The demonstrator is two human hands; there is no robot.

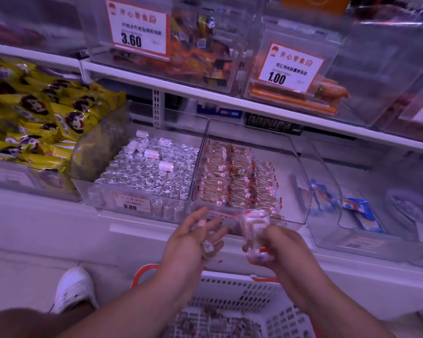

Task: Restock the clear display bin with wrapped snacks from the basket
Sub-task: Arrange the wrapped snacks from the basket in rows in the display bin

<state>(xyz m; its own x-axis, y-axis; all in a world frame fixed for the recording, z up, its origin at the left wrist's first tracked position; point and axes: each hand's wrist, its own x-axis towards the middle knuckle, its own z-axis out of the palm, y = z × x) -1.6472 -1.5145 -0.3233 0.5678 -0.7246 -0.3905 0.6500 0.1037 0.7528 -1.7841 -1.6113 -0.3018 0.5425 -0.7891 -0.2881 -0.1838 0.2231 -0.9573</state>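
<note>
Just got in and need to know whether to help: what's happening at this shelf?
A person is restocking the clear bin of wrapped snacks from a white basket on the floor below. The right hand grips a bunch of snacks in front of the bin; the left hand is open beside it with a small piece at its fingers. The bin already holds neat rows, with room on its right side.

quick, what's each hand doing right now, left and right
Left hand: fingers mostly straight, open; one small wrapped snack rests on it.
Right hand: holds a bunch of wrapped snacks.
</note>
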